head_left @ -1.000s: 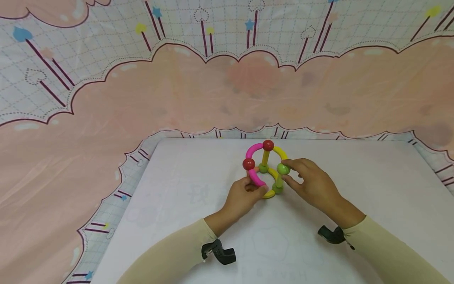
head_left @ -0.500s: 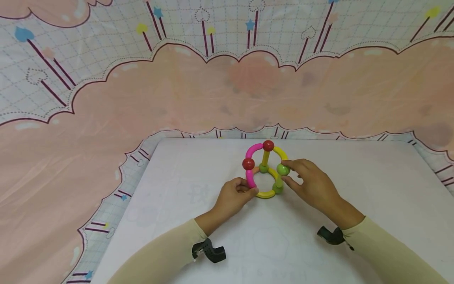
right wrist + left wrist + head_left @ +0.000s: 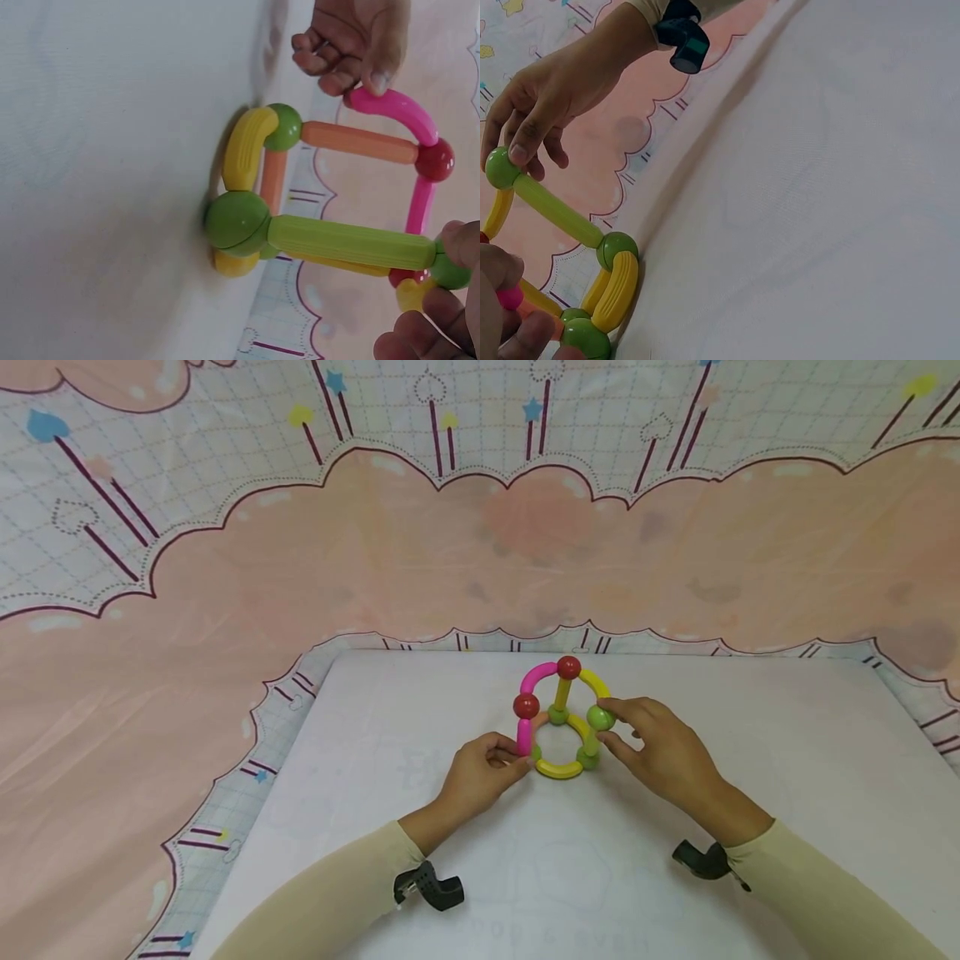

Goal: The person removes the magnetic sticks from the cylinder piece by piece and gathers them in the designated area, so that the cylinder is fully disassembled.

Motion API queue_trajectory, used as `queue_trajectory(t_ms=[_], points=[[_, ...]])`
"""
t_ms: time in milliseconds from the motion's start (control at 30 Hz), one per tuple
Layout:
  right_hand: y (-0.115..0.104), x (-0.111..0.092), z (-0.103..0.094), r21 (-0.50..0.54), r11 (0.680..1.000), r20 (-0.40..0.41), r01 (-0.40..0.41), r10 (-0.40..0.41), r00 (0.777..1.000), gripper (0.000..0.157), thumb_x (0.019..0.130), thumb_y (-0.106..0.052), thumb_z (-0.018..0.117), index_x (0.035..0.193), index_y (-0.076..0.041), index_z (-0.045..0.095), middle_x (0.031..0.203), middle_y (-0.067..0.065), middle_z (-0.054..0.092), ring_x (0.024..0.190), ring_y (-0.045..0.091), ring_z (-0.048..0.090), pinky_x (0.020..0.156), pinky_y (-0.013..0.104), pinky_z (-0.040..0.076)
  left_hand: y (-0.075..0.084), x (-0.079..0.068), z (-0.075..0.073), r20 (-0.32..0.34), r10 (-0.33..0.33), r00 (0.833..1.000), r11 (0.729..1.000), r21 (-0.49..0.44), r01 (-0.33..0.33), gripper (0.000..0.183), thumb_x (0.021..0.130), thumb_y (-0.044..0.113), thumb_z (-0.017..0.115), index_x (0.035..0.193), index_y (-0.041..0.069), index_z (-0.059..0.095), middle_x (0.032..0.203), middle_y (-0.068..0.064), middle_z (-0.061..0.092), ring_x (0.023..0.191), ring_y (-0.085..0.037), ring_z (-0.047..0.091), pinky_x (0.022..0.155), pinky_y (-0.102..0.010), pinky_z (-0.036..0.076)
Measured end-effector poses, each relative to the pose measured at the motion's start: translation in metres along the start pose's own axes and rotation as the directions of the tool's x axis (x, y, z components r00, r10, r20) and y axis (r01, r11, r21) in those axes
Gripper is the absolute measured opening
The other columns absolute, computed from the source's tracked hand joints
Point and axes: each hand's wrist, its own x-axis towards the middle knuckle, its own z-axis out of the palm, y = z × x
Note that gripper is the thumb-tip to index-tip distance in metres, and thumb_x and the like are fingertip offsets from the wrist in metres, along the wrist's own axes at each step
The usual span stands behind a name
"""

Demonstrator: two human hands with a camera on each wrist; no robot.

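A frame of magnetic rods and balls stands on the white tabletop, with a lower ring of curved yellow rods [image 3: 559, 771] and green balls. My left hand [image 3: 480, 772] pinches the free end of a curved pink rod [image 3: 401, 109], whose other end meets a red ball [image 3: 527, 706]. Between thumb and fingers, my right hand [image 3: 671, 764] holds the upper green ball [image 3: 600, 718] on top of a straight light green rod [image 3: 345, 241]. An upright orange rod [image 3: 360, 142] runs beneath the red ball. Another red ball [image 3: 568, 667] tops the back upright.
The white tabletop [image 3: 375, 877] reaches out on all sides of the frame. Behind and left of it hangs or lies a pink patterned cloth [image 3: 420, 560]. Each sleeve carries a black wrist camera [image 3: 430, 887] near the cuff.
My left hand has moved left, swinging the pink rod's free end outward from the middle of the ring. The right hand and the rest of the frame stay nearly still.
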Motion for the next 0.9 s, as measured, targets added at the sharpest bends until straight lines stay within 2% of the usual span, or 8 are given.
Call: queue_trajectory(t_ms=[267,367,433,533,633,767,900], points=[[0.001,-0.001,0.001,-0.022,1.000,0.014,-0.008,0.008,1.000,0.059,0.083,-0.018,0.088,0.136,-0.012,0.063,0.115,0.010,0.068,0.087,0.023,0.063,0.065,0.036,0.059,-0.003,0.000,-0.004,0.041,0.012,0.999,1.000,-0.007,-0.012,0.028,0.088,0.022,0.083,0.106,0.007,0.069,0.092,0.003,0.071,0.080,-0.014,0.064,0.069,-0.025,0.055],[-0.001,-0.001,-0.001,-0.011,0.999,0.046,-0.051,0.052,0.998,0.065,0.085,-0.020,0.087,0.142,-0.010,0.058,0.113,0.011,0.068,0.088,0.025,0.064,0.067,0.038,0.060,-0.007,0.002,-0.007,0.072,0.024,0.997,1.000,0.013,-0.025,0.030,0.087,0.020,0.083,0.110,0.008,0.067,0.095,0.002,0.071,0.083,-0.015,0.064,0.071,-0.027,0.055],[-0.003,0.000,-0.002,0.008,0.994,0.082,-0.111,0.110,0.991,0.073,0.086,-0.022,0.085,0.148,-0.009,0.050,0.112,0.012,0.068,0.089,0.028,0.065,0.068,0.041,0.060,-0.010,0.003,-0.008,0.084,0.034,0.996,0.998,0.052,-0.038,0.033,0.087,0.020,0.083,0.113,0.009,0.066,0.099,0.002,0.071,0.086,-0.015,0.064,0.075,-0.029,0.055],[-0.004,0.000,-0.003,0.038,0.974,0.146,-0.222,0.214,0.966,0.087,0.088,-0.027,0.084,0.156,-0.006,0.036,0.114,0.013,0.068,0.092,0.031,0.066,0.072,0.045,0.060,-0.016,0.007,-0.011,0.089,0.034,0.995,0.989,0.140,-0.047,0.039,0.087,0.023,0.084,0.119,0.011,0.064,0.107,0.003,0.070,0.094,-0.015,0.064,0.083,-0.032,0.055],[-0.002,-0.001,-0.003,0.057,0.953,0.208,-0.298,0.281,0.937,0.095,0.088,-0.034,0.083,0.158,-0.004,0.028,0.121,0.015,0.066,0.096,0.034,0.066,0.076,0.048,0.059,-0.022,0.011,-0.014,0.094,0.025,0.995,0.975,0.216,-0.045,0.045,0.087,0.025,0.084,0.126,0.013,0.063,0.114,0.004,0.069,0.104,-0.015,0.063,0.093,-0.035,0.053],[0.008,-0.007,0.006,0.058,0.938,0.284,-0.341,0.312,0.907,0.091,0.088,-0.040,0.082,0.155,0.000,0.034,0.125,0.018,0.065,0.102,0.038,0.065,0.080,0.052,0.058,-0.027,0.017,-0.016,0.110,0.032,0.993,0.960,0.274,-0.061,0.048,0.088,0.026,0.083,0.130,0.014,0.063,0.121,0.004,0.068,0.113,-0.016,0.062,0.100,-0.036,0.050],[0.017,-0.012,0.023,0.027,0.933,0.367,-0.359,0.325,0.872,0.085,0.087,-0.044,0.081,0.147,0.003,0.045,0.128,0.020,0.064,0.117,0.041,0.059,0.092,0.058,0.053,-0.029,0.023,-0.016,0.128,0.043,0.991,0.948,0.308,-0.081,0.048,0.089,0.028,0.082,0.131,0.014,0.064,0.123,0.003,0.068,0.111,-0.017,0.061,0.099,-0.035,0.050]])
